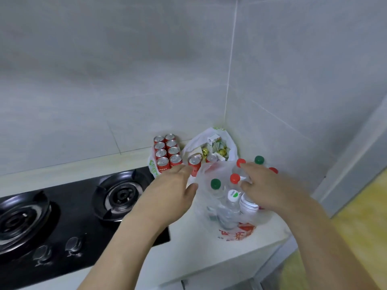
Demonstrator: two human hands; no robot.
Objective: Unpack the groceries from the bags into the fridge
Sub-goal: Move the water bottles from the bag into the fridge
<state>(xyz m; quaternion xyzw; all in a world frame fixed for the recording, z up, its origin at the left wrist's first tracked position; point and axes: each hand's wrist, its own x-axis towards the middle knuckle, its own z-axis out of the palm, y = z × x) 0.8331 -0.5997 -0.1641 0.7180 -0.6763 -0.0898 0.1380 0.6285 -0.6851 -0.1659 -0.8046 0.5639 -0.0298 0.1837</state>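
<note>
Both hands are over the clear bag of bottles [228, 208] on the counter [209, 254] — left hand [173, 189] spread open at its edge, touching the plastic, right hand [266, 185] loosely open on the bottle tops (red and green caps). Red cans [166, 152] sit just behind, by the stove [69, 212].

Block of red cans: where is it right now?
Head view: the block of red cans stands against the back wall, behind the gas hob, left of the open white bag.

Red cans [167, 152], red and green bottle caps [235, 178]
</note>
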